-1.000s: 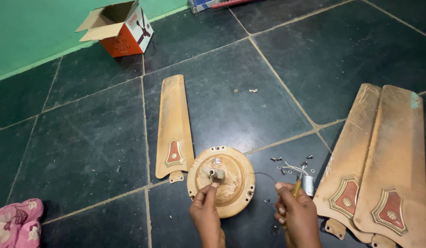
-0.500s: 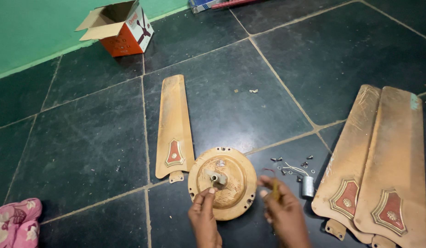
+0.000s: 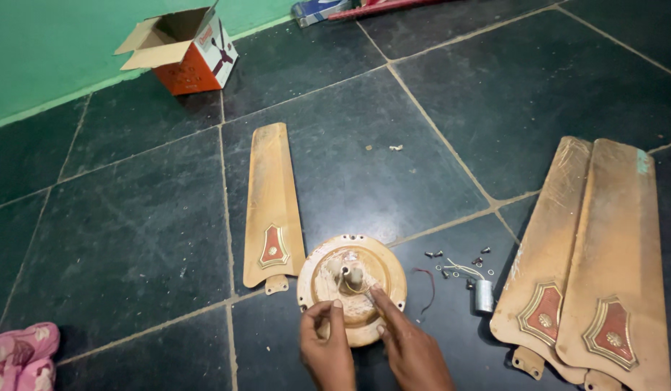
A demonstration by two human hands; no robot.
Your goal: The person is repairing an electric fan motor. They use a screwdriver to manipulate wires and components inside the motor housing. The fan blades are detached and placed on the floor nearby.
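Observation:
A round tan fan motor housing [image 3: 382, 264] lies on the dark tiled floor with a short shaft at its centre. My left hand [image 3: 327, 347] rests on its near rim, fingers pinched together. My right hand [image 3: 408, 344] lies over the near right part, index finger stretched toward the shaft; whether it holds a tool I cannot tell. One dusty tan fan blade [image 3: 272, 206] lies just left of the housing. Two more blades [image 3: 592, 261] are stacked at the right.
Small screws [image 3: 451, 259], thin wires and a silver cylindrical capacitor [image 3: 484, 295] lie between the housing and the stacked blades. An open orange and white cardboard box [image 3: 187, 47] stands by the green wall. Pink cloth [image 3: 20, 358] sits at the bottom left.
My right hand has moved left from the screws and capacitor onto the motor housing. My left hand has stayed at the housing's near rim.

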